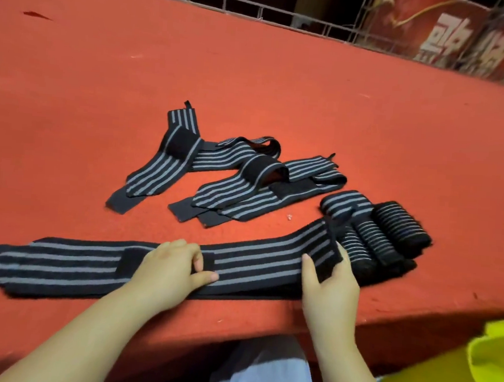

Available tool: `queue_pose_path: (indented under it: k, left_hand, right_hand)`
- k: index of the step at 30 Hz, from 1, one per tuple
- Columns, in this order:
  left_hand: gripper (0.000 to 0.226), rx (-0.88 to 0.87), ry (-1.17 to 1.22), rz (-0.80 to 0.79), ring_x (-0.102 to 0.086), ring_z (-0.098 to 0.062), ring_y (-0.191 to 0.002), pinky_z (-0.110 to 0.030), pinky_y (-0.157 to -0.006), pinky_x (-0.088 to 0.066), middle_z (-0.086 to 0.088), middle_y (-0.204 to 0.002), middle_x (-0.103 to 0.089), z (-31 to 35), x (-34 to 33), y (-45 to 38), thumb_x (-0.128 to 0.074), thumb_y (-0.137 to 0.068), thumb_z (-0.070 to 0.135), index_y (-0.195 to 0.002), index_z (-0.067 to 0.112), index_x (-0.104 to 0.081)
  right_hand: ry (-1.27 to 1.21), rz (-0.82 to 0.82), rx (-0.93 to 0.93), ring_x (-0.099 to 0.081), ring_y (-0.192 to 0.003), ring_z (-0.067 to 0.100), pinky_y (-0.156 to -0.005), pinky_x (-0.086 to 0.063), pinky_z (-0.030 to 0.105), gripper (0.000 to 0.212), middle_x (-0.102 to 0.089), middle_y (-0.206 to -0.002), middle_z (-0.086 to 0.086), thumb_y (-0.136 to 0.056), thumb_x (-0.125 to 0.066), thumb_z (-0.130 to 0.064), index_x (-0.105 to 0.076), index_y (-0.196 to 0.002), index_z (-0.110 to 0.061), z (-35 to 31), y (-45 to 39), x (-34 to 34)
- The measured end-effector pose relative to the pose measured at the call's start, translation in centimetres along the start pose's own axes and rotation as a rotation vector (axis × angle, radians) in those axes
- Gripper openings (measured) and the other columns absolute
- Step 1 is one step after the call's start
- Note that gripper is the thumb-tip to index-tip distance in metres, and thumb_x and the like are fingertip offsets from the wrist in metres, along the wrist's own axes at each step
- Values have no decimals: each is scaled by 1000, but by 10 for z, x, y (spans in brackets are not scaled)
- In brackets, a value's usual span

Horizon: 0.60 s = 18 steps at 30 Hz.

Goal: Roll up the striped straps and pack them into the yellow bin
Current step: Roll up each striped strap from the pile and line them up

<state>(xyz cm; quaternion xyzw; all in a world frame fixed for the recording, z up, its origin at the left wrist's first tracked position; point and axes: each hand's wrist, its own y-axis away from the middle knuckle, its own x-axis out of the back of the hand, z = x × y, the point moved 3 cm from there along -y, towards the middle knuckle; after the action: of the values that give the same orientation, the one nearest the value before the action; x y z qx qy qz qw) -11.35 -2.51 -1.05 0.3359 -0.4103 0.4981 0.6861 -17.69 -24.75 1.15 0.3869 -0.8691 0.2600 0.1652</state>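
Observation:
A long black strap with grey stripes (pixel 257 263) lies flat across the near part of the red table (pixel 253 71). My left hand (pixel 176 267) presses on its middle, fingers bent over a black patch. My right hand (pixel 329 282) pinches the strap's right end, which is folded over. Several rolled straps (pixel 387 239) lie close together just right of that end. Loose unrolled straps (pixel 222 171) sit in a pile farther back at the centre. The yellow bin (pixel 492 365) shows at the lower right, below the table edge.
The table's near edge runs just below my hands. A wire fence (pixel 287 14) and a red banner (pixel 464 38) stand beyond the far edge. My lap in light clothing (pixel 261 376) is under the table.

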Motion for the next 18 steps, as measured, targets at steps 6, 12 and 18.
queue_pose_path:
  k: [6,12,18]
  left_hand:
    - [33,25,37,1,-45,-10,-81,-27,-75,-36,12,-80,-47,-2,-1,-5,-65,-77,53,-68,28,-47]
    - [32,31,58,8,-45,-9,-80,-26,-75,-37,12,-80,-48,-2,-2,-5,-66,-77,53,-69,27,-49]
    - [35,-16,42,-6,-43,-11,-92,-25,-84,-35,15,-87,-44,1,1,2,-63,-74,60,-78,31,-45]
  right_hand:
    - [103,57,-77,-54,-63,1,-55,-36,23,38,-58,-76,-14,-83,-67,-18,-57,-117,-30,16,-9,29]
    - [80,136,31,-51,-72,14,-62,-38,25,47,-50,-90,-7,-79,-68,-8,-54,-121,-25,18,-3,24]
    - [5,155,257,-45,-72,3,-69,-39,12,33,-48,-84,-11,-78,-68,-7,-60,-108,-18,-4,5,16]
